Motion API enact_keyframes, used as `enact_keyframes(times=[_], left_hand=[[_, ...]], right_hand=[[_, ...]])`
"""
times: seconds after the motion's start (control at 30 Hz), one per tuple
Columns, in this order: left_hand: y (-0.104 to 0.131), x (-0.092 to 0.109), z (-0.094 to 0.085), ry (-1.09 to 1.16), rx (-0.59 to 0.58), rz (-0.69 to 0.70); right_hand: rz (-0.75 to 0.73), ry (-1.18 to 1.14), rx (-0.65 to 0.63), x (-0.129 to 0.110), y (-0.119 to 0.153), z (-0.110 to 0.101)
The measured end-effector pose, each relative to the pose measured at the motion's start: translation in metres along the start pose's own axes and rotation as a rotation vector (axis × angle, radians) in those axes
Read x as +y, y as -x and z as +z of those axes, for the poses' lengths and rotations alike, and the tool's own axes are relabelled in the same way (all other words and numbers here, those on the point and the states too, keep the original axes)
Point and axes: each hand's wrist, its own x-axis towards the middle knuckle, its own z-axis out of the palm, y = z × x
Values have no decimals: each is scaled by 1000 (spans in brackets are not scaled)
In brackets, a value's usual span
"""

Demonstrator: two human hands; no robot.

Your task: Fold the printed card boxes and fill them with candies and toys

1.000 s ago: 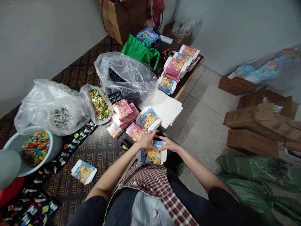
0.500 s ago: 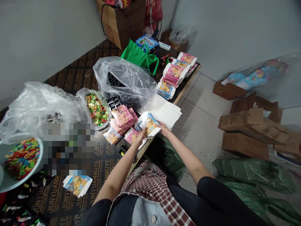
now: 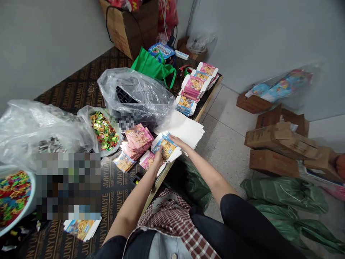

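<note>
Both my hands hold a small blue and yellow printed carton (image 3: pixel 167 146) over the table's front edge. My left hand (image 3: pixel 159 157) grips its near left side, thumb on the printed face. At the far right side my right hand (image 3: pixel 177 141) has its fingers closed on the carton's edge. Left of the carton lies a pile of pink printed packets (image 3: pixel 138 138), with a blue and yellow packet (image 3: pixel 124 162) at its near side. White flat card sheets (image 3: pixel 185 127) lie just beyond my right hand.
Clear plastic bag (image 3: pixel 140 93) with black trays; bowl of wrapped sweets (image 3: pixel 104 131); tub of colourful pieces (image 3: pixel 14 198); flat cartons (image 3: pixel 82 228) front left; stacked cartons (image 3: pixel 195 84) at the far edge; green bag (image 3: pixel 153 66). Cardboard boxes (image 3: pixel 275 163) stand on the floor at right.
The view has shifted, so the table items at left sit lower and further left. The carton between my hands lies turned flatter, its printed face more fully visible.
</note>
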Motion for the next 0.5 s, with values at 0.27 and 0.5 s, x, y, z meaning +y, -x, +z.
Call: enact_keyframes(times=[0.27,0.5], left_hand=[[33,15,-5,-20,73,-22],[76,66,-68,-291,550,665]], right_hand=[[45,77,37,-19,16,9],[-182,-92,14,-78,-16,69]])
